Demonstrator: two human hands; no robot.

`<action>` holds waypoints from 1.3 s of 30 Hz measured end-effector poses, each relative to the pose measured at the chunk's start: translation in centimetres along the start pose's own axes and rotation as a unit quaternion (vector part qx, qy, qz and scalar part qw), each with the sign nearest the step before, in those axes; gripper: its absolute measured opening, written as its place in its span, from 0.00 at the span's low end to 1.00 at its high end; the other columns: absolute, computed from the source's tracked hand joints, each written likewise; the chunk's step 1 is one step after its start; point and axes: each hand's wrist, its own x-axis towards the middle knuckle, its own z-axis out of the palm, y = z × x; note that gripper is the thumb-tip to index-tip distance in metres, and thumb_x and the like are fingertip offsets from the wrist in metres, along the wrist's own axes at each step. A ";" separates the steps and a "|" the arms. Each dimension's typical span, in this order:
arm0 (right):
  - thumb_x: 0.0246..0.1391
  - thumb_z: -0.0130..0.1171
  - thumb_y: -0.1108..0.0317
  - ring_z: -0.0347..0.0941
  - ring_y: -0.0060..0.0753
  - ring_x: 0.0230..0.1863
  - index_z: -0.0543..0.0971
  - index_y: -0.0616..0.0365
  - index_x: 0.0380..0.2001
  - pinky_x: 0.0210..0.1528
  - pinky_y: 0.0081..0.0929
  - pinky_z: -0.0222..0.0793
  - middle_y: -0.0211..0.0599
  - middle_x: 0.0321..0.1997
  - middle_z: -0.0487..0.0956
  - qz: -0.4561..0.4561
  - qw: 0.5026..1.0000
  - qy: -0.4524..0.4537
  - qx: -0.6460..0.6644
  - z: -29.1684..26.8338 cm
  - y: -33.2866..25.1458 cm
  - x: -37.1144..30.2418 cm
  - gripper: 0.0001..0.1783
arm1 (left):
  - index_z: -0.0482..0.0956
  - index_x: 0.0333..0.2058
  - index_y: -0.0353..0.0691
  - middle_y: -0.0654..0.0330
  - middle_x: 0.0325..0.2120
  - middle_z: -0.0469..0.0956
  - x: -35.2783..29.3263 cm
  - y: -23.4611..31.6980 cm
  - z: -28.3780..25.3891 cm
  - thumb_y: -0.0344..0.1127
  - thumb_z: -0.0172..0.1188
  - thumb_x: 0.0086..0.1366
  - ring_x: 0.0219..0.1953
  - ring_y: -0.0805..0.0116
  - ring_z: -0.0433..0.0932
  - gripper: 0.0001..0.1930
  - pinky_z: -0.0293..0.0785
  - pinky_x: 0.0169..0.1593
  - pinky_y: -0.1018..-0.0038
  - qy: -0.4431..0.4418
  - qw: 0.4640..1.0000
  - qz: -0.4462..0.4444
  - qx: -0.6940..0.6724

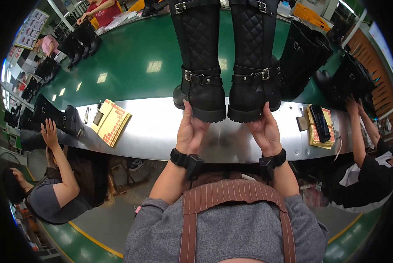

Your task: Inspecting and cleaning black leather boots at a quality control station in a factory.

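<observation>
Two tall black boots with quilted shafts and buckled straps stand upright side by side before me, heels toward me. My left hand [193, 133] grips the left boot [200, 57] low at its heel, thumb up along the side and fingers around the sole edge. In the same way my right hand [265, 131] grips the right boot [252, 57] at its heel. The fingertips are partly hidden by the soles. A dark band with a small black box sits on each of my wrists. Another black boot [302, 55] is just right of the pair.
A green table surface [130, 52] has a shiny metal front strip [150, 125]. Sticker sheets [111, 125] lie left; another stack [311, 139] lies right under a black phone-like object [320, 123]. Co-workers at left [69, 188] and right [358, 179] handle black boots.
</observation>
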 end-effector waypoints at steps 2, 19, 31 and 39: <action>0.63 0.49 0.54 0.69 0.32 0.55 0.66 0.60 0.56 0.56 0.34 0.68 0.37 0.56 0.71 -0.005 1.000 0.006 -0.007 -0.1 0.0 0.0 0.25 | 0.63 0.58 0.44 0.60 0.55 0.71 0.0 -0.1 0.1 0.53 0.50 0.66 0.55 0.64 0.72 0.27 0.71 0.54 0.68 0.006 1.000 0.003 0.006; 0.63 0.49 0.53 0.69 0.34 0.55 0.66 0.58 0.57 0.53 0.33 0.67 0.36 0.57 0.72 -0.025 0.997 0.017 -0.067 -1.4 0.6 0.0 0.26 | 0.56 0.62 0.49 0.60 0.60 0.65 0.4 -0.7 -1.4 0.48 0.52 0.67 0.61 0.61 0.65 0.29 0.60 0.63 0.60 -0.009 1.000 0.029 0.008; 0.63 0.50 0.55 0.69 0.36 0.55 0.66 0.61 0.57 0.55 0.36 0.66 0.38 0.57 0.72 -0.042 0.995 -0.010 -0.085 -1.9 0.1 0.2 0.25 | 0.55 0.62 0.50 0.61 0.60 0.65 0.7 -1.1 -1.9 0.48 0.54 0.66 0.60 0.61 0.66 0.30 0.61 0.62 0.60 -0.008 0.999 0.028 0.013; 0.63 0.49 0.55 0.67 0.36 0.57 0.65 0.61 0.57 0.57 0.38 0.65 0.38 0.58 0.71 -0.048 0.996 0.004 -0.080 -1.7 0.3 0.2 0.26 | 0.53 0.64 0.51 0.62 0.62 0.60 0.6 -1.4 -1.7 0.47 0.54 0.66 0.63 0.61 0.62 0.31 0.57 0.64 0.57 -0.011 0.999 0.051 0.000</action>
